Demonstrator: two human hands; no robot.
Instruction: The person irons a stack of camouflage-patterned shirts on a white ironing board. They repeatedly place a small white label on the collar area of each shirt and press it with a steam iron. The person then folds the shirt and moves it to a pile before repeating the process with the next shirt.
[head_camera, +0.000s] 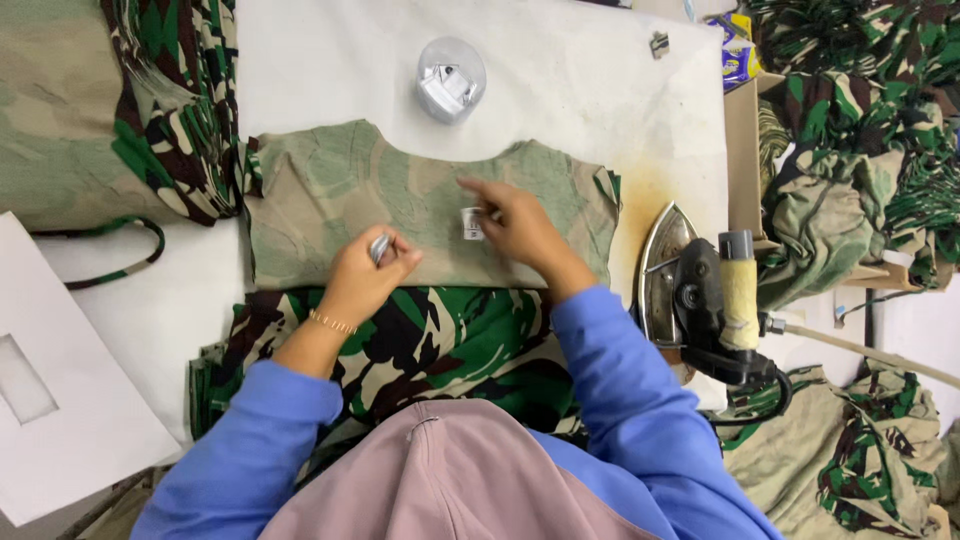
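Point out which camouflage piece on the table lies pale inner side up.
The spread garment under both hands, left hand and right hand: faded tan-green, unlike the dark green-brown piles around it.

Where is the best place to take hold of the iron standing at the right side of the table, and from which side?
Grip the iron by its yellow-wrapped handle, coming from the right. It stands on its heel with the metal soleplate facing left toward the garment, so the handle side is exposed; the soleplate may be hot.
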